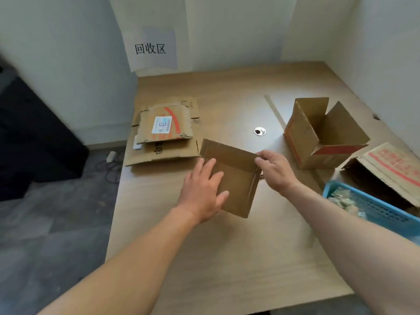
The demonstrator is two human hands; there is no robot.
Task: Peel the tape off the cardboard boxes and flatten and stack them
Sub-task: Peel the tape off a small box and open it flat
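Observation:
A flattened plain cardboard box (236, 178) lies in the middle of the wooden table (227, 258). My left hand (202, 192) rests flat on its left part with fingers straight. My right hand (275, 169) grips the box's right edge near the upper corner. A stack of flattened boxes (163, 133) lies at the table's left edge, the top one bearing a white label. An open upright box (322, 135) with red print stands at the right. Another box (384, 171) with red print lies on its side at the far right.
A blue plastic basket (372, 208) with crumpled tape in it sits at the right edge. A metal cable hole (259, 131) is set in the tabletop. A paper sign (152, 50) hangs on the back wall. Dark furniture (34, 137) and cables lie on the floor at left.

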